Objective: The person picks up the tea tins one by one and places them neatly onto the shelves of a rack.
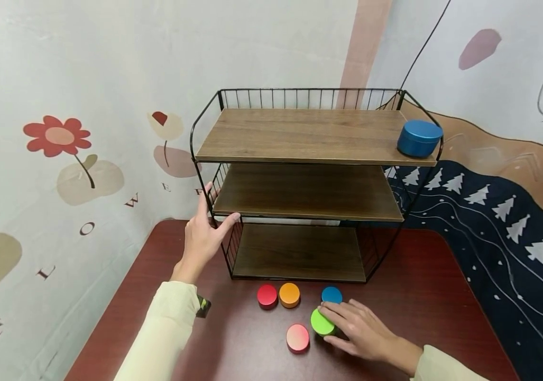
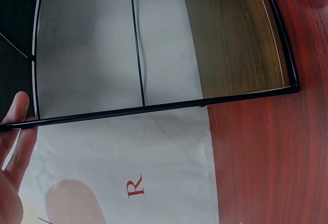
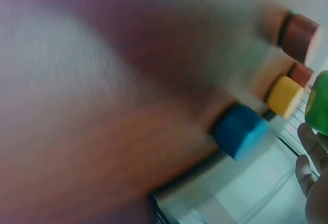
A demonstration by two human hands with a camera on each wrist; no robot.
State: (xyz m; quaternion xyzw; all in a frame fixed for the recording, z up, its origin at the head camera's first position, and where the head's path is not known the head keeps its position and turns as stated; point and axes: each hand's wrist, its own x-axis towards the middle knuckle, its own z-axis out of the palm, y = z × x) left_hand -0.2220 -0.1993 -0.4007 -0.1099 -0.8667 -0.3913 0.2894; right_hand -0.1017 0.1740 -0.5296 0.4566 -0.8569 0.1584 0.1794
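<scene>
Head view: green tin [image 1: 322, 323] at the fingertips of the right hand [image 1: 361, 330], in the near part of the surface [image 1: 419, 286]; small blue tin [image 1: 330, 293] just behind it, pink tin [image 1: 297, 337] beside it, to the left. Right hand pinches the green tin between thumb and fingers; cannot tell whether its base clears the surface. Left hand [image 1: 204, 238] well apart, thumb and forefinger spread against the rack [image 1: 300, 135] at its left side. Key relation, as judged: rack stands beyond the green tin, which is round and squat, without a long axis across its top.
</scene>
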